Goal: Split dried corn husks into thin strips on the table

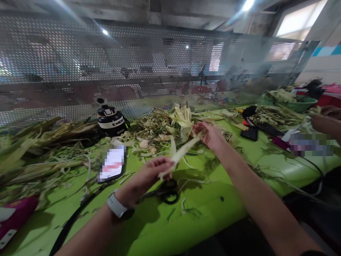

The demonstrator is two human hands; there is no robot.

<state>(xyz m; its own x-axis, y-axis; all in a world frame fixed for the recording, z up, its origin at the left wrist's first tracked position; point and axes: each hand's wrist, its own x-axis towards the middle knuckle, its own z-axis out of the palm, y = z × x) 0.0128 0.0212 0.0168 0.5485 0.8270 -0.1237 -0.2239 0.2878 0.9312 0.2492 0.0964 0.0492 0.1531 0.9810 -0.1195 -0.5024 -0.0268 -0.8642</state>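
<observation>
A pale strip of corn husk (185, 148) stretches slantwise between my hands above the green table (213, 209). My left hand (157, 169), with a watch on its wrist, pinches the strip's near end. At the far end, the fingers of my right hand (209, 135) are closed on the same strip, partly hiding it. Just beyond them, a bunch of wider husk leaves (182, 119) rises from a heap of shredded husk (151, 129). Black-handled scissors (170, 197) lie below my left hand, their blades not clearly visible.
A lit phone (113, 163) and a black bottle (112, 122) stand left of the heap. Long husks (34, 142) cover the left side. A perforated metal screen (133, 64) borders the back. Right are a dark phone (249, 133), a green basin (301, 104) and another person's hand (326, 124).
</observation>
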